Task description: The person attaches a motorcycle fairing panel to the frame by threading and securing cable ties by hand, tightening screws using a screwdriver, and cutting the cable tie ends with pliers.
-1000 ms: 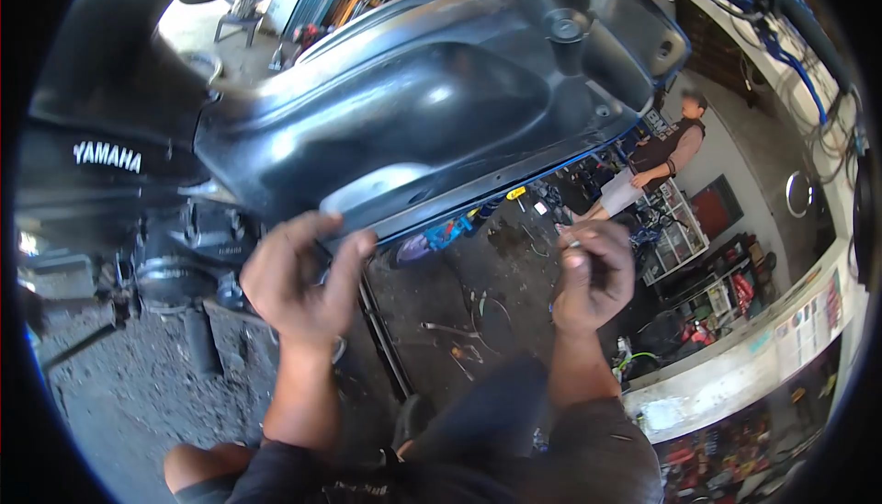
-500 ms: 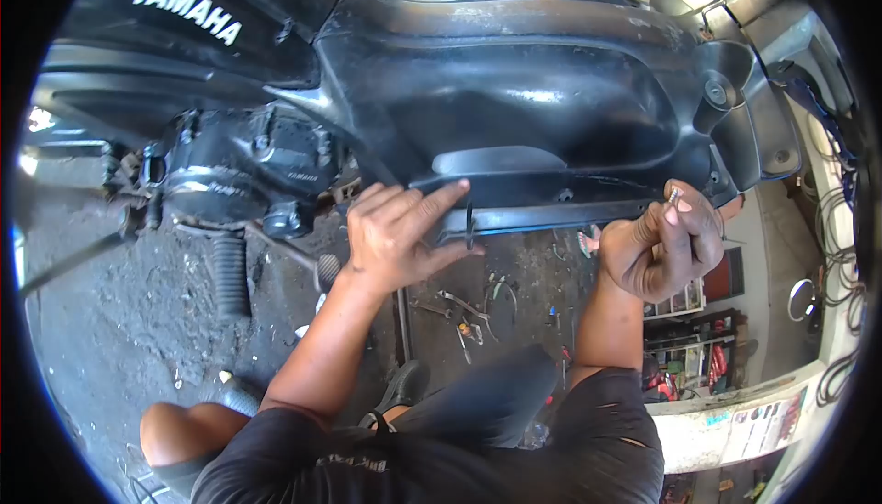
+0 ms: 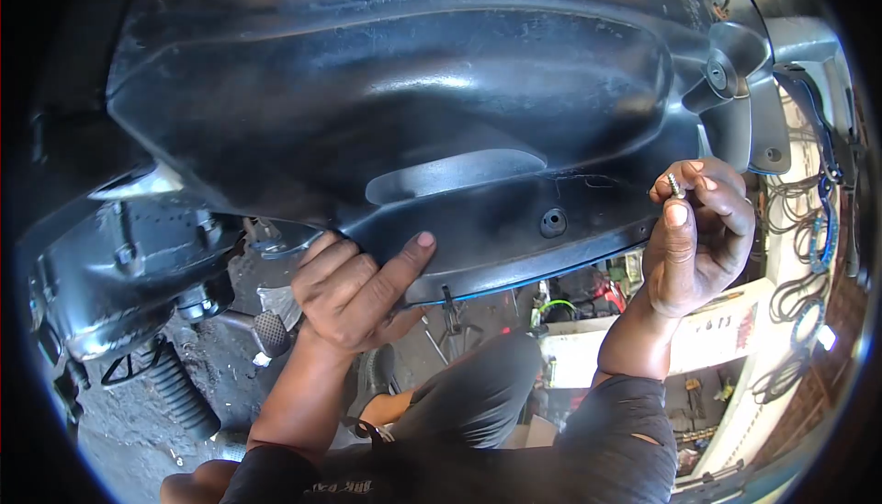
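Note:
A black plastic body panel (image 3: pixel 478 237) of the motorbike stretches across the view, with a moulded recess and a round screw hole (image 3: pixel 553 222) near its lower edge. My left hand (image 3: pixel 354 288) holds that lower edge, its thumb lying on the panel's face and the other fingers curled, their tips partly hidden. Pinched between the thumb and fingers of my right hand (image 3: pixel 703 237) is a small threaded screw (image 3: pixel 675 185), upright and apart from the panel. That hand is to the right of the screw hole, close to the panel's right end.
The engine casing (image 3: pixel 129 283) and a ribbed rubber footrest (image 3: pixel 179 389) are at the left, beside a pedal (image 3: pixel 269 334). A key lock (image 3: pixel 718 77) sits upper right. Coiled cables (image 3: pixel 795 302) hang at the right, above a white bench (image 3: pixel 588 352); tools lie on the floor.
My view has moved closer to the panel and towards its right side. My left hand has closed from a spread pose onto the panel's edge. The screw stays pinched in my right hand.

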`<action>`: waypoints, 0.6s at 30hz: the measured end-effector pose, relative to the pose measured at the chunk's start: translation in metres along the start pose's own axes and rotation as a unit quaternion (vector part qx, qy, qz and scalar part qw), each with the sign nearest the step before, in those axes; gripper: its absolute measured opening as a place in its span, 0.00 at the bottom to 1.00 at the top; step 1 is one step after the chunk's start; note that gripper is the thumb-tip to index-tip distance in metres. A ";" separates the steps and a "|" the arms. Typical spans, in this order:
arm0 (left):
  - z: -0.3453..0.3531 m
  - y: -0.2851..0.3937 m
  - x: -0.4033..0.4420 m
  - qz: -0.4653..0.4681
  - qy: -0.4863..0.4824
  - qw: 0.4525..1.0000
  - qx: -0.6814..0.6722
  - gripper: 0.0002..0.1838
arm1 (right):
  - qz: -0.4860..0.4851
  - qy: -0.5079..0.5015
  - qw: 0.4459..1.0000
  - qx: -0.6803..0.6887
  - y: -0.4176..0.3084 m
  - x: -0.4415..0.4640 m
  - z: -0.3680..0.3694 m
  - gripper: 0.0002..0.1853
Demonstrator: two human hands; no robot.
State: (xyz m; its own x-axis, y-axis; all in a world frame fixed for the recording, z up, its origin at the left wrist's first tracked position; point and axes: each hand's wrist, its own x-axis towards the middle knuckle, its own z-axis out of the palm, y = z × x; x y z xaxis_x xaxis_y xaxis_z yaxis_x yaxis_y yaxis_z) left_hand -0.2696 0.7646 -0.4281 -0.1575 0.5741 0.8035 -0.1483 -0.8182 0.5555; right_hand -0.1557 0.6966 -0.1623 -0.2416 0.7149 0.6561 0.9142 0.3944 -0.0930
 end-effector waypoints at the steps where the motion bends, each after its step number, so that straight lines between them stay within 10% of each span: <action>1: -0.003 0.002 0.004 -0.009 -0.010 1.000 -0.009 0.25 | 0.005 -0.007 1.000 -0.007 -0.001 0.001 -0.001 0.11; 8: 0.009 0.000 -0.012 -0.019 0.009 0.999 -0.041 0.20 | -0.032 -0.043 0.991 -0.124 0.001 0.000 0.000 0.14; 13: 0.050 0.005 -0.047 -0.164 0.296 0.913 -0.228 0.37 | -0.110 -0.060 0.974 -0.190 0.005 -0.009 0.002 0.11; 18: 0.048 0.000 -0.055 -0.191 0.249 0.939 -0.141 0.37 | -0.095 -0.036 0.978 -0.182 0.009 -0.011 0.001 0.10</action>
State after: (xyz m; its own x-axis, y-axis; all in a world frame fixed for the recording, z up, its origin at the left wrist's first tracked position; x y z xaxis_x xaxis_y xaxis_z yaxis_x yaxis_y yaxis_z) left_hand -0.2137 0.7314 -0.4617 -0.4675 0.8249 0.3179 -0.5279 -0.5489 0.6480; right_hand -0.1450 0.6931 -0.1712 -0.4293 0.6923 0.5800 0.9024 0.3027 0.3067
